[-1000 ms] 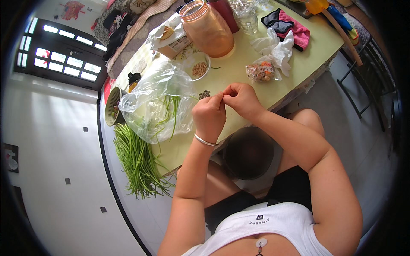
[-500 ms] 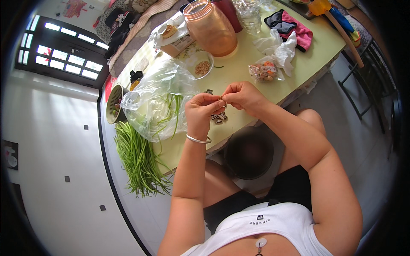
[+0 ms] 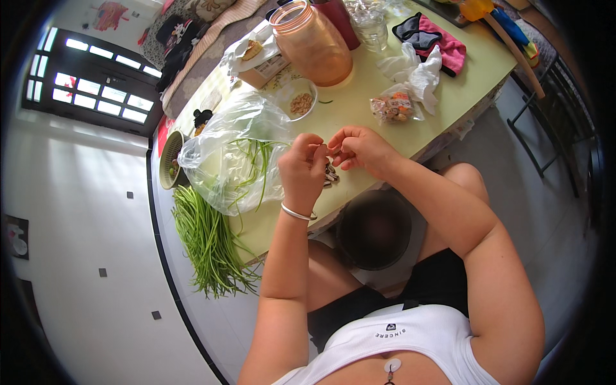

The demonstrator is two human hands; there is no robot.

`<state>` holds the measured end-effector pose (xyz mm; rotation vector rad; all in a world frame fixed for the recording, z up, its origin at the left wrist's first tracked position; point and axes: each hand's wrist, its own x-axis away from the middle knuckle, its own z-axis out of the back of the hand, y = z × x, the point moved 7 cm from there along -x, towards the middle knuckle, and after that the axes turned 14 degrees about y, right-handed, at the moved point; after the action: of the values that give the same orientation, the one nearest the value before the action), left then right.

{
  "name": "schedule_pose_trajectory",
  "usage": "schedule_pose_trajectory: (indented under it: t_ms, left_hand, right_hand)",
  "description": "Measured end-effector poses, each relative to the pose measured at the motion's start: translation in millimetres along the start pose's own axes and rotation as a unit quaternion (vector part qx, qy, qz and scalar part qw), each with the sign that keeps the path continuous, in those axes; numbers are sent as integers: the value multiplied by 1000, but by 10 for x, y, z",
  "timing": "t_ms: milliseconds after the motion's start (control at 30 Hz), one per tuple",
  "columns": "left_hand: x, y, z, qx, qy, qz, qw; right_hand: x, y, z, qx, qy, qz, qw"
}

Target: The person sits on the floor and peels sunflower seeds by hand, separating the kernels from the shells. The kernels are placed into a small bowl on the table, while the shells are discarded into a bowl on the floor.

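Note:
Over the pale yellow table (image 3: 378,138), my left hand (image 3: 301,168) and my right hand (image 3: 364,151) meet with their fingertips almost touching. The left thumb and fingers are pinched together on something too small to make out. My right fingers are curled toward the thumb, and whatever they hold is also hidden. Just beneath the hands lies a small pile of dark-and-white striped seeds (image 3: 331,176), partly covered by them. Beyond the left hand, a white bowl (image 3: 310,113) holds pale tan kernels (image 3: 301,102).
Left of the hands lie a clear plastic bag (image 3: 215,157) and long green stalks (image 3: 204,240) over the table edge. Farther back stand a large orange-tinted jar (image 3: 316,51) and a box (image 3: 264,69). A snack packet (image 3: 393,106) lies right; a dark bin (image 3: 373,230) sits below.
My fingertips have come slightly apart. The left hand has turned, with its thumb now raised, and the right fingers have curled and spread a little.

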<state>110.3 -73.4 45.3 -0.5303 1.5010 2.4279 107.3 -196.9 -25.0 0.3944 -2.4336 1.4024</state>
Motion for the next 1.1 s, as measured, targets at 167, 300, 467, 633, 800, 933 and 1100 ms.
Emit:
schedule_pose_trajectory:
  t_ms: [167, 300, 467, 633, 800, 933, 1100]
  left_hand:
    - [-7, 256, -71, -52, -35, -116, 991]
    - [-151, 259, -17, -49, 40, -107, 992]
    - [-583, 167, 234, -130, 192, -136, 963]
    - [-390, 62, -35, -170, 0, -168, 971]
    - [-139, 64, -293, -189, -195, -262, 926]
    - [-111, 58, -298, -219, -194, -262, 919]
    - [-122, 148, -187, -129, -49, -182, 974]
  right_hand:
    - [-94, 128, -20, -105, -73, -83, 988]
    - [-157, 146, 108, -84, -46, -63, 993]
    - [-186, 76, 99, -82, -23, -26, 996]
    - [-169, -59, 225, -52, 32, 35, 998]
    - [-138, -80, 233, -31, 50, 26, 998]
    - [-133, -74, 226, -2, 47, 52, 998]
    - [-127, -46, 242, 76, 48, 110, 990]
